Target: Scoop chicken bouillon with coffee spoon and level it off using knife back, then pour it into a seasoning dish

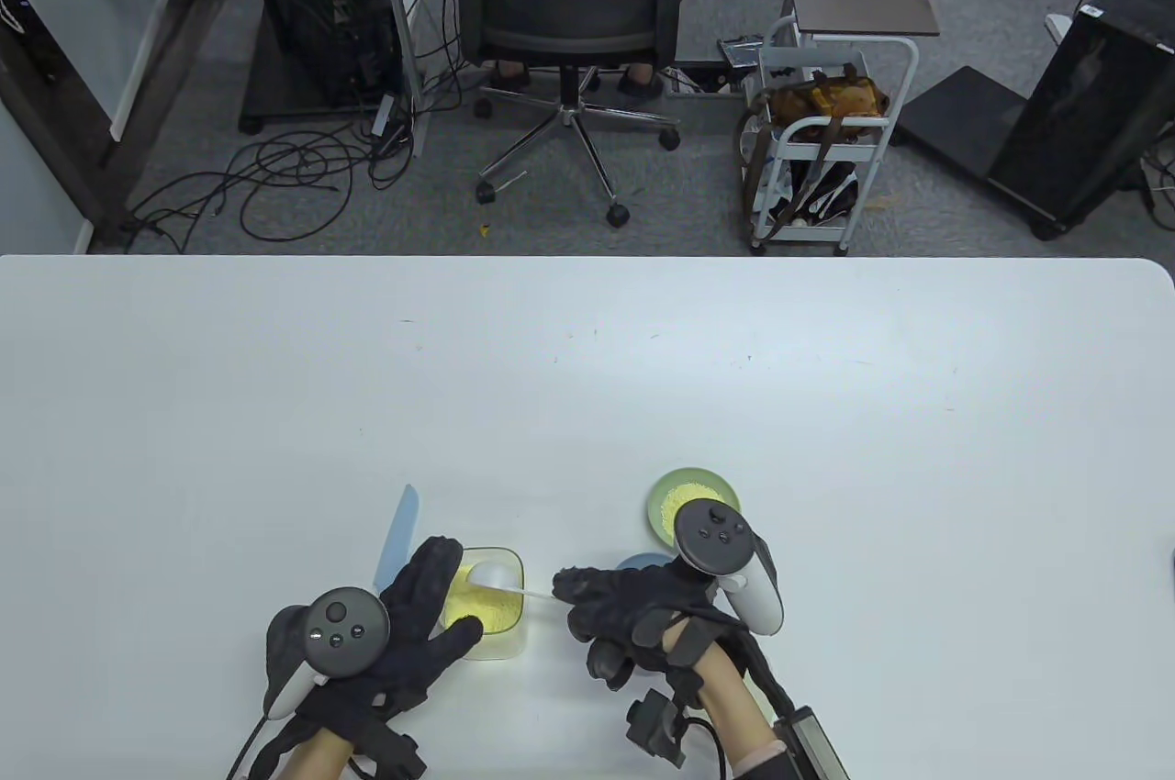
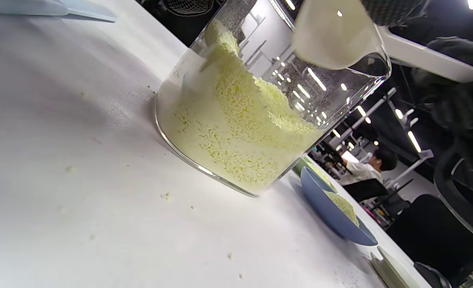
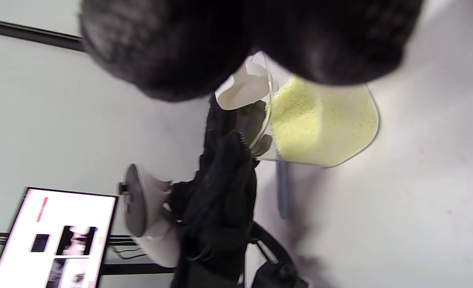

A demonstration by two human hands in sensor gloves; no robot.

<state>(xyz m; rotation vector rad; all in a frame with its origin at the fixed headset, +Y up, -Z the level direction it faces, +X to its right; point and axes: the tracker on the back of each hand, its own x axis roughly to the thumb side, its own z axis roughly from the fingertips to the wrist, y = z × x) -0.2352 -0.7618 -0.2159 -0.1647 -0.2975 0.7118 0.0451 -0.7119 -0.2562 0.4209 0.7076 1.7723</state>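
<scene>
A clear glass container (image 1: 496,610) of yellow chicken bouillon stands near the table's front edge. My left hand (image 1: 450,596) grips it from the left, fingers and thumb round its wall. My right hand (image 1: 576,594) pinches the handle of a white coffee spoon (image 1: 496,579), whose bowl hangs over the container's mouth and looks white from above. In the left wrist view the spoon bowl (image 2: 332,36) sits at the rim of the container (image 2: 240,132). A pale blue knife (image 1: 399,537) lies flat just left of the container. A green seasoning dish (image 1: 663,491) holds some bouillon.
A blue dish (image 1: 640,562) with bouillon lies half hidden under my right hand, next to the green one. Loose granules (image 2: 164,196) dot the table (image 1: 587,376) around the container. Beyond the far edge stand an office chair (image 1: 569,9) and a white cart (image 1: 826,147).
</scene>
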